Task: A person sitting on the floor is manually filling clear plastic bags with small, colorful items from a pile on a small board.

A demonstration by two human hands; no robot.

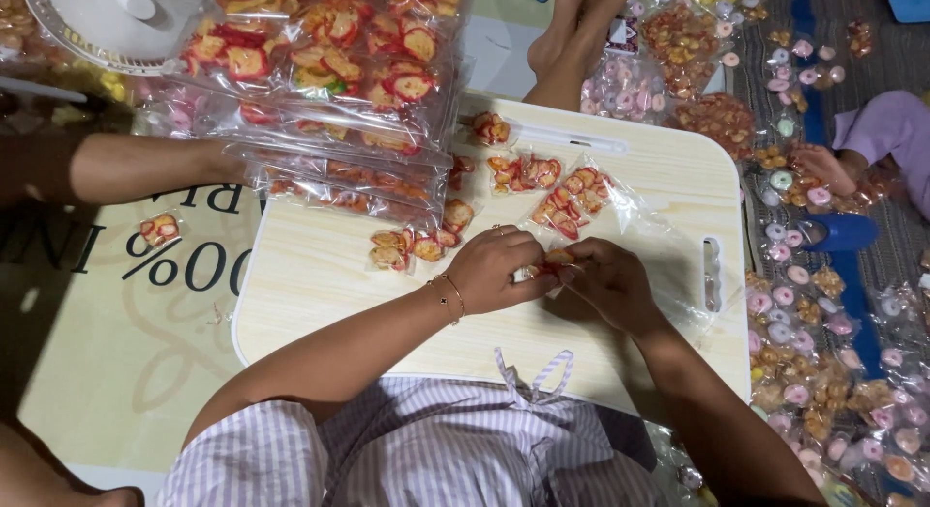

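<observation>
My left hand [496,270] and right hand [608,282] both pinch one small clear bag of red dried fruit slices [554,264] over the pale lap tray [320,275]. Risk, as I judge it: slices spilling if either pinch slackens.

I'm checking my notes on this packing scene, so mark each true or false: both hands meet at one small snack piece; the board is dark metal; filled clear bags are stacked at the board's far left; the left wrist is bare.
1. Left hand and right hand pinch one small red-orange snack piece: true.
2. The board is dark metal: false, pale wood-look.
3. Stack of filled clear bags sits far left: true.
4. Left wrist bare: false, it wears a thin bracelet.
</observation>
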